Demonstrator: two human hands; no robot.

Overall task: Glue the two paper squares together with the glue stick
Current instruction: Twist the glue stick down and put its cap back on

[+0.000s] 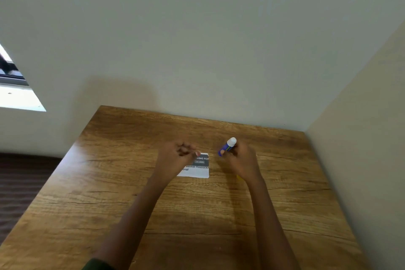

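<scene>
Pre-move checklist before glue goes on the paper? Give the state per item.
1. Glue stick in the right hand grip: ok.
2. Cap off: cannot tell; the stick's white end is blurred.
3. Printed paper square flat on the table, print up: ok.
4. Left hand steadying the square: cannot tell; its curled fingers sit over the far left corner, contact unclear.
5. Second square in view: not ok; only one shows.
6. Stick over the paper: not ok; it is held off the square's right edge.
</scene>
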